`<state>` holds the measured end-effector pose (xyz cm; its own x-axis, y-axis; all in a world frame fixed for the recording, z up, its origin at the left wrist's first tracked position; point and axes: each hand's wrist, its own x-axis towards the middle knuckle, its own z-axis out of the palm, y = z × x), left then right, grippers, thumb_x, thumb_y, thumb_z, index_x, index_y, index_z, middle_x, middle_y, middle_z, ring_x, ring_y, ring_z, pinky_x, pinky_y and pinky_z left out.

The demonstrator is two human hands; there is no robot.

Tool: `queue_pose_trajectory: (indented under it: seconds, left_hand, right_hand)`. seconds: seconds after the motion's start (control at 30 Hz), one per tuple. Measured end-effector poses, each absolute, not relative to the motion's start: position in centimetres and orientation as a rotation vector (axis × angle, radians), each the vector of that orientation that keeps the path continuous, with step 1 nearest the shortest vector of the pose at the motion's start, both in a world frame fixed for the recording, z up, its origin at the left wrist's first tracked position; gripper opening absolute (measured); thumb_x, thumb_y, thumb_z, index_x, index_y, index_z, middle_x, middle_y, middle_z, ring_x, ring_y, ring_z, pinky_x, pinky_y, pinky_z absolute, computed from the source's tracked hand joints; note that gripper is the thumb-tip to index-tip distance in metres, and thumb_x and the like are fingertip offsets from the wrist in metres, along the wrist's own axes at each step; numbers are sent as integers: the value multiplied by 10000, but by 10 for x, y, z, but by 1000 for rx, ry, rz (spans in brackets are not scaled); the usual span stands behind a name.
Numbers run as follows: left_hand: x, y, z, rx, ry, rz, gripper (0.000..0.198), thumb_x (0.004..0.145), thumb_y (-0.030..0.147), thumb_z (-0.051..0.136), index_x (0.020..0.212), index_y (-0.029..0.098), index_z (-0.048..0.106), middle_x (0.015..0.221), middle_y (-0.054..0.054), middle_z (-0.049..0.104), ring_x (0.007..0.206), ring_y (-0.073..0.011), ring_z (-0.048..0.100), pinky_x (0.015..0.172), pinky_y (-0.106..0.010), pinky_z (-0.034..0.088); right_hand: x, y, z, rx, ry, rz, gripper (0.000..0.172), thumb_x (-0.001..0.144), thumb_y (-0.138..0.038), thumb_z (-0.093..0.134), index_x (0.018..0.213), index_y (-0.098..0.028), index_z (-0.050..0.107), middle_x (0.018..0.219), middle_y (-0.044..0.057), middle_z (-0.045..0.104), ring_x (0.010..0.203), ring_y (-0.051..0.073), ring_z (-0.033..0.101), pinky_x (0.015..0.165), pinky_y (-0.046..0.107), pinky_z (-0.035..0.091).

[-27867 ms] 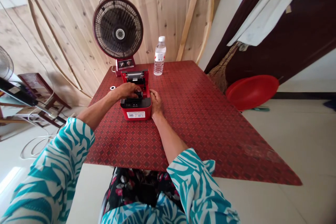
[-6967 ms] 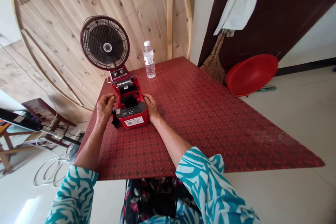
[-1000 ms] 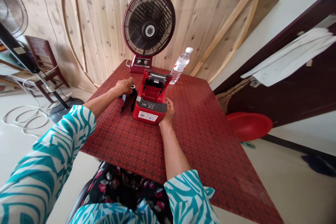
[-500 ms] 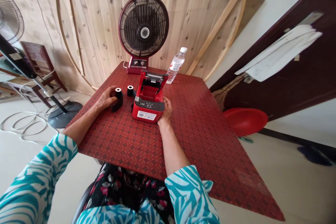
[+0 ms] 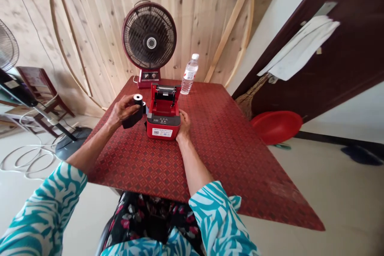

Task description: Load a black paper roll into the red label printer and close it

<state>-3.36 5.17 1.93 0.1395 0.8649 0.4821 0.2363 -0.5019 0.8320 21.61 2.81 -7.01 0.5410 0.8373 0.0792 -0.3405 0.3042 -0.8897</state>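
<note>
Between the thumb and fingers of my left hand (image 5: 124,110) is a black ribbon roll (image 5: 135,114) with a white core end, its dark strip hanging down. A second black roll (image 5: 144,107) stands just behind it, partly hidden. To the right sits a small red and black label printer (image 5: 163,126), its lid raised and its inner bay exposed, with a white sticker on the front. My right hand (image 5: 184,125) is closed against the printer's right side; some of its fingers are hidden behind the casing.
A table fan (image 5: 149,42) stands at the back of the red patterned table (image 5: 234,160), with a water bottle (image 5: 190,74) to its right. A red basin (image 5: 276,127) is beyond the right edge. A floor fan (image 5: 64,128) and loose cable are at left.
My left hand has lifted the black roll off the table and brought it closer to the printer. My right hand stays on the printer. The camera view has shifted slightly.
</note>
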Motion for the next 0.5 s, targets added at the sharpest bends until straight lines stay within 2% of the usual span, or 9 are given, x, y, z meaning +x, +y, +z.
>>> queue_pose_trajectory:
  seconds: [0.07,0.13,0.37,0.5]
  left_hand:
    - [-15,50,41,2083,932,1209,454,741,401,764,1144,198,710,1079,-85,734,1034,-256,680,950,-392,515]
    - [4,50,58,2203,853,1028,421,782,358,728,1177,215,698,1105,-71,746,1034,-235,688,944,-380,517]
    - [43,75,74,2367,922,545,223,704,219,735,923,227,778,819,-14,760,795,-202,700,766,-311,541]
    - [58,85,75,2366,887,454,238,672,220,748,907,230,784,782,-10,749,809,-209,697,759,-300,538]
  right_hand:
    - [217,29,-72,-968,-623,840,305,766,-432,611,966,-223,707,897,-9,742,834,156,646,757,280,519]
    - [216,30,-72,-968,-635,840,313,775,-442,600,975,-226,707,916,-4,745,861,163,654,780,292,525]
    - [214,33,-74,-970,-655,824,310,788,-439,580,980,-232,707,955,8,750,923,178,664,838,316,529]
    - [212,35,-76,-971,-674,800,304,805,-436,558,977,-236,709,967,9,750,956,183,660,853,321,529]
